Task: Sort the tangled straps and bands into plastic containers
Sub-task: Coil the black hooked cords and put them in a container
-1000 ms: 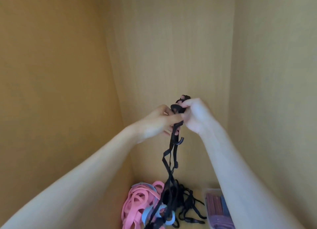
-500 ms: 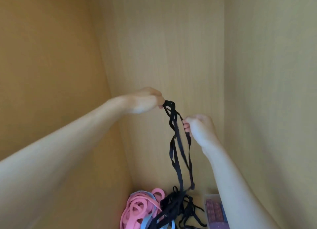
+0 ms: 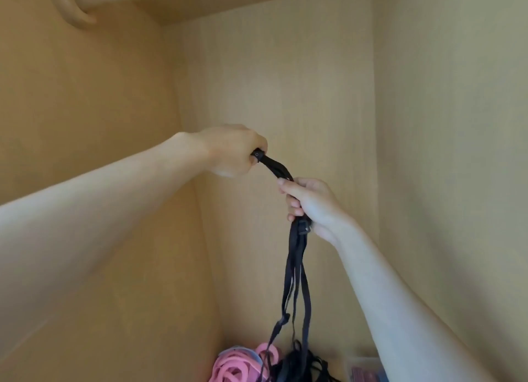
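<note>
The step in hand looks like untangling: one black strap [image 3: 295,267] is being drawn up out of the heap inside a wooden cupboard [image 3: 85,96], not yet free of it. The left grip [image 3: 234,150] is closed in a fist round the strap's upper end, where a small black ring fitting [image 3: 258,155] shows at the fingers. The right grip [image 3: 308,201], lower and to the right, has its fingers curled round the gathered lengths, with a black buckle [image 3: 304,227] just below them. Between the two the strap runs short and taut. Below the right grip it hangs in several loose lengths down to the pile of black straps [image 3: 303,367] on the cupboard floor, touching it and probably caught in it. Pink bands [image 3: 234,367] lie just beside that pile on the left, and a clear plastic container [image 3: 363,367] sits on the right, partly hidden by the right forearm. The next move likely calls for lifting higher or feeding the lengths through the right grip until the hanging end slips clear, then lowering the strap into the container. A hard pull risks dragging the whole knot up with it.
</note>
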### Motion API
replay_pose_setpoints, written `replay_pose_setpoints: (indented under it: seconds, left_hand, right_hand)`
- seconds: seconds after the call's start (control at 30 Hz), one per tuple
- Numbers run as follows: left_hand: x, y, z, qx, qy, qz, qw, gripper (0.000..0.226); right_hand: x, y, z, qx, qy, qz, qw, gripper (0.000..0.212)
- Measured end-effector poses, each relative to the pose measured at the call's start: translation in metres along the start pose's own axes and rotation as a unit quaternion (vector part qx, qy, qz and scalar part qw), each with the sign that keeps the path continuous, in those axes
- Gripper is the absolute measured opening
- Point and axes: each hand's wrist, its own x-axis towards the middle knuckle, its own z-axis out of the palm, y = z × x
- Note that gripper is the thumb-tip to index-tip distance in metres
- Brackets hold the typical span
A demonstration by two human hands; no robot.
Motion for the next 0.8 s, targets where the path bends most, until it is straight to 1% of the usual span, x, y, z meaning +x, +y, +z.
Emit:
replay_pose_setpoints:
  seconds: [0.03, 0.13, 0.23, 0.3, 0.37, 0.43, 0.53, 0.6, 0.67, 0.73, 0.8]
  left_hand:
    - [-0.003, -0.009, 0.001, -0.014, -0.006, -0.007, 1.000, 0.014]
    - [-0.012, -0.030, 0.009, -0.121, -0.016, -0.021, 0.992, 0.013]
    - [-0.024, -0.049, 0.017, -0.194, 0.024, -0.039, 0.980, 0.013]
    - [-0.030, -0.060, 0.021, -0.219, 0.059, -0.060, 0.972, 0.012]
    - [-0.035, -0.063, 0.025, -0.224, 0.089, -0.075, 0.968, 0.012]
    - [-0.036, -0.059, 0.027, -0.220, 0.112, -0.076, 0.966, 0.014]
    - [-0.035, -0.055, 0.029, -0.272, 0.113, -0.092, 0.951, 0.015]
    - [-0.037, -0.055, 0.033, -0.313, 0.098, -0.105, 0.939, 0.012]
    - [-0.039, -0.053, 0.038, -0.352, 0.089, -0.114, 0.925, 0.010]
    - [-0.042, -0.048, 0.045, -0.392, 0.099, -0.127, 0.906, 0.011]
    - [-0.043, -0.042, 0.049, -0.440, 0.111, -0.138, 0.880, 0.010]
  right_hand:
    - [0.001, -0.006, -0.003, -0.018, 0.004, -0.007, 1.000, 0.029]
    - [-0.001, -0.023, -0.014, -0.080, -0.002, -0.046, 0.996, 0.038]
    - [-0.005, -0.035, -0.022, -0.147, -0.016, -0.062, 0.987, 0.038]
    - [-0.005, -0.039, -0.022, -0.174, -0.011, -0.068, 0.982, 0.042]
    - [-0.004, -0.042, -0.011, -0.168, -0.015, -0.079, 0.982, 0.044]
    - [-0.004, -0.045, 0.003, -0.141, -0.031, -0.084, 0.986, 0.042]
    - [-0.008, -0.051, 0.009, -0.108, -0.066, -0.069, 0.990, 0.044]
    - [-0.010, -0.053, 0.003, -0.118, -0.043, -0.061, 0.990, 0.043]
    - [-0.010, -0.052, -0.002, -0.174, -0.006, -0.075, 0.982, 0.039]
    - [-0.008, -0.048, 0.000, -0.219, 0.016, -0.094, 0.971, 0.037]
    - [-0.006, -0.046, 0.002, -0.195, 0.019, -0.093, 0.976, 0.034]
